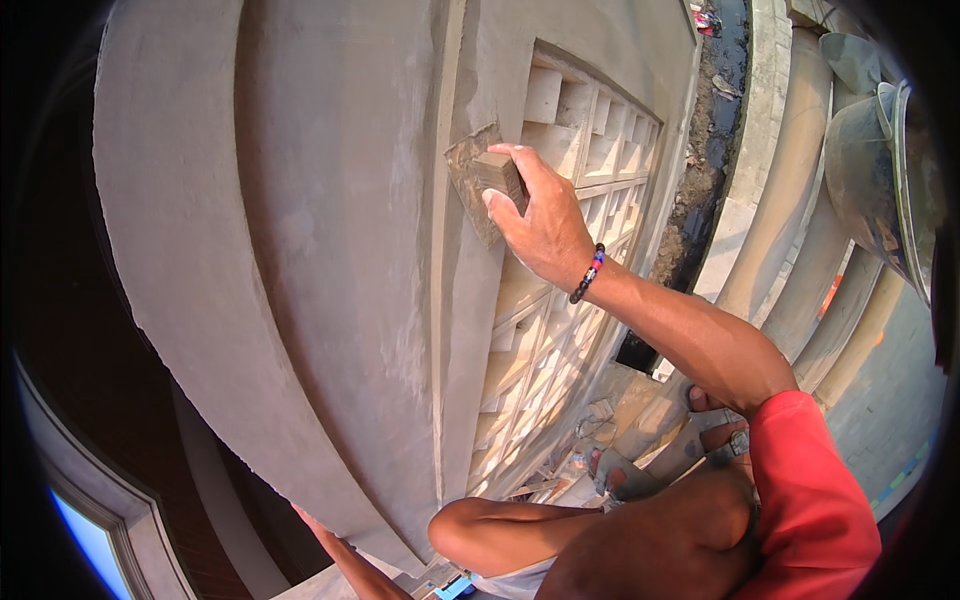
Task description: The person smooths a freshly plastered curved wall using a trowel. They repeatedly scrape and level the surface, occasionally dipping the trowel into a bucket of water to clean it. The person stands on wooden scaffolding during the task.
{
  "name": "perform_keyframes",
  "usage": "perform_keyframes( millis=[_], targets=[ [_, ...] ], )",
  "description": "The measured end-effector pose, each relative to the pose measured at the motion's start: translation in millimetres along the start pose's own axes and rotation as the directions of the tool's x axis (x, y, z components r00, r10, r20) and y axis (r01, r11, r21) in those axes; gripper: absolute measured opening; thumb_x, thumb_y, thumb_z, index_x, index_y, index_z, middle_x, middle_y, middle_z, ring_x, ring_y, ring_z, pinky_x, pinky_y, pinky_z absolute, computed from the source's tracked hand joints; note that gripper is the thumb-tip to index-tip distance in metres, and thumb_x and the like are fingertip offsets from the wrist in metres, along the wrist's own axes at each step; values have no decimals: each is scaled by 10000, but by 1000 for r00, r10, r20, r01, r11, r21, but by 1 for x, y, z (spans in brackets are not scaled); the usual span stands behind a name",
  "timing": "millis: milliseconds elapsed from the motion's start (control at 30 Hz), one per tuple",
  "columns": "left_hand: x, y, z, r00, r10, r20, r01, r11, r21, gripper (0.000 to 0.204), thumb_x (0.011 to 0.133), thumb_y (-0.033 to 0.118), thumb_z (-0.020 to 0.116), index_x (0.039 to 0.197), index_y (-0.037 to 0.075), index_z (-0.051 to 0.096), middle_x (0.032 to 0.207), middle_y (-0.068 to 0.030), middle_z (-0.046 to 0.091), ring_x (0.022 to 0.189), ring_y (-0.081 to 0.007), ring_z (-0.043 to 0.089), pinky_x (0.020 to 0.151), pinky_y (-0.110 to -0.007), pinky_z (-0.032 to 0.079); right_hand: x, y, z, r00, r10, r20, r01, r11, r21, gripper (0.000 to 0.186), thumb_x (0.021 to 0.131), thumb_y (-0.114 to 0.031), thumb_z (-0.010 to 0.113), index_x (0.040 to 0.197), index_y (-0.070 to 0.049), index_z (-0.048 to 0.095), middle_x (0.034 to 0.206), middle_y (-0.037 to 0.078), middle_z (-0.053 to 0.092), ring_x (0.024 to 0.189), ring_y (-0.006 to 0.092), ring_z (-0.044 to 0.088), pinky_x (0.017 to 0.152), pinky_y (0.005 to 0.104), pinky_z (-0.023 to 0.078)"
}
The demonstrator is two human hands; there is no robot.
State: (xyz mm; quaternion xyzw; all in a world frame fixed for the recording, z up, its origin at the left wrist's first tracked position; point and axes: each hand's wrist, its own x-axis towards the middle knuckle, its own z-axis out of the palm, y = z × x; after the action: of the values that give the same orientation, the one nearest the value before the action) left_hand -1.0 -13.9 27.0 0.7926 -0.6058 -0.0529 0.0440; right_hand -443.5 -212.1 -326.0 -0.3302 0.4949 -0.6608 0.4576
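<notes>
My right hand (538, 212) is closed around the ribbed block grip of a plastering float (468, 165). The float's thin, mortar-smeared plate lies against a grey plastered wall (340, 220), beside a narrow raised strip (441, 300) that runs along it. Past the float, a pale lattice of vent blocks (600, 150) is set into the wall. At lower left, my left forearm (360, 572) reaches up to the wall's curved edge (230, 385). The fingers of my left hand are hidden behind that edge.
My bent knees (470, 530) are close to the wall. A dark, wet gutter (715, 130) runs along its far side. Large rounded pipe-like shapes (790, 180) and a dusty bucket-like container (870, 170) are at right. A dark opening lies beyond the wall's left edge.
</notes>
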Motion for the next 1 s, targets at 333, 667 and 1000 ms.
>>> perform_keyframes(
  millis=[333, 667, 1000],
  targets=[
    [-12, -4, 3, 999, -29, -19, 29, 1000, 1, 382, 962, 233, 534, 1210, -48, 609, 1039, -94, 695, 894, -188, 667, 788, -351, 548, 107, -43, -46, 985, -106, -134, 104, 994, -26, 399, 853, -172, 592, 1187, 46, 590, 643, 135, 601, 659, 230, 618, 694, 419, 515],
    [-15, -5, 3, 998, -47, -46, 47, 999, -1, 387, 964, 241, 530, 1211, -47, 607, 1040, -94, 693, 895, -189, 666, 788, -352, 547, 39, 17, -39, 991, 123, -46, -124, 992, -15, 404, 847, -190, 606, 1173, 47, 586, 731, 128, 632, 696, 222, 614, 716, 374, 505],
    [4, 1, 12, 998, -23, -54, 21, 999, -29, 393, 966, 250, 525, 1212, -46, 605, 1041, -95, 691, 896, -190, 664, 789, -352, 547, 112, -30, -38, 994, 3, -110, -20, 987, -157, 451, 819, -187, 579, 1179, 85, 574, 731, 174, 648, 669, 269, 637, 744, 416, 523]
  ],
)
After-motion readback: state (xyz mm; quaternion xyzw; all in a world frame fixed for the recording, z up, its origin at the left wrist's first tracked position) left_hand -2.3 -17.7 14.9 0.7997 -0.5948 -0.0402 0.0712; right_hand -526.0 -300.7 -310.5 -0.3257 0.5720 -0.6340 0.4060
